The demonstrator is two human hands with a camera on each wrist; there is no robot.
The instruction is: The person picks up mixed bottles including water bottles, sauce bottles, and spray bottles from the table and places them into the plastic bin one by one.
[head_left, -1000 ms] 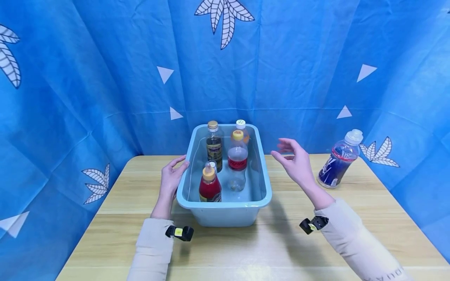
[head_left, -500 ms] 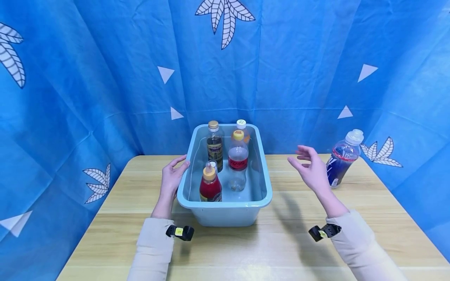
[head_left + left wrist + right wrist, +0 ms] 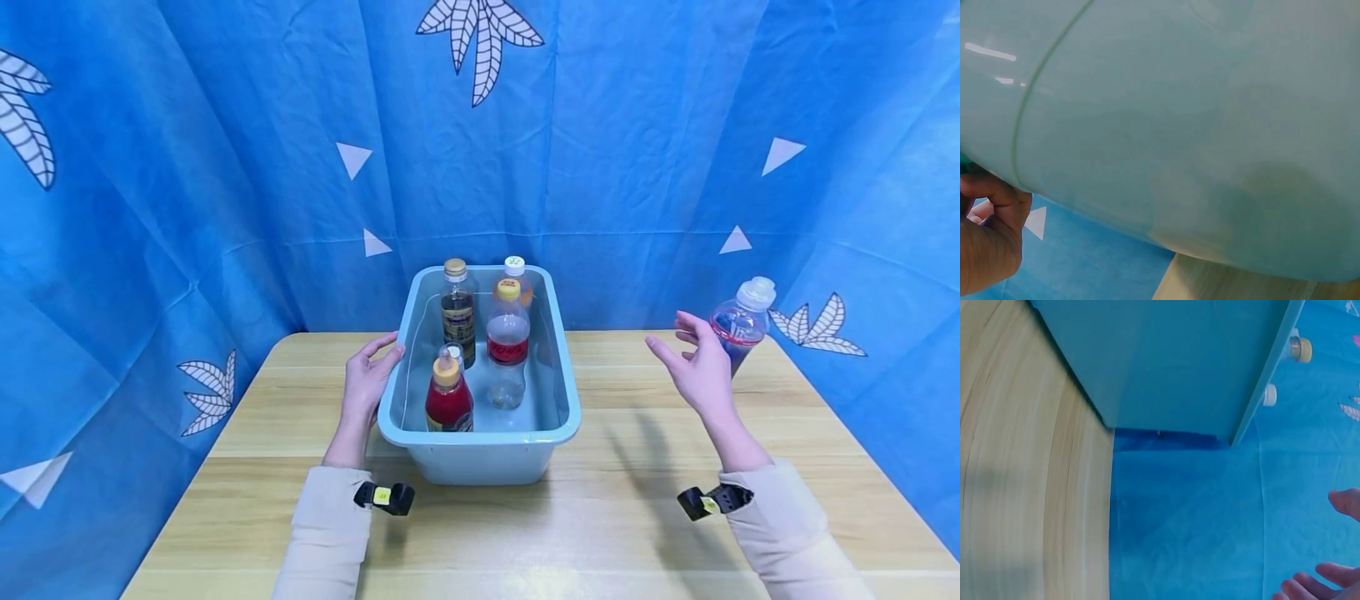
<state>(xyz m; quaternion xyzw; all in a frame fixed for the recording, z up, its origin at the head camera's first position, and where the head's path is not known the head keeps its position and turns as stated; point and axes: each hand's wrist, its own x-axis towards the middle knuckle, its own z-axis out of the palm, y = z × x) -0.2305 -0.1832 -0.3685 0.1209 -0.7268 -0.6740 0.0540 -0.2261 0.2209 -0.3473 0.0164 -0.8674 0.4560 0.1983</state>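
On the left, my left hand [image 3: 364,382] grips the side rim of a light blue plastic basin [image 3: 480,437]; in the left wrist view its fingers [image 3: 1004,200] curl at that edge. Several bottles stand inside: a red sauce bottle [image 3: 448,402] with an orange cap, a dark bottle [image 3: 458,321] with a gold cap, and a clear bottle [image 3: 507,325] with a red label and yellow cap. My right hand [image 3: 703,367], fingers loosely spread and holding nothing, is beside a blue-labelled drink bottle [image 3: 738,321]. It covers the bottle's lower part in the head view.
A small white-capped bottle [image 3: 453,352] is behind the red one, and another white-capped bottle [image 3: 516,271] stands at the basin's back. The wooden table [image 3: 622,533] ends against a blue curtain [image 3: 622,167] with leaf and triangle prints.
My right hand has moved rightward, away from the basin and over to the blue-labelled drink bottle. The left hand and the basin have stayed where they were.
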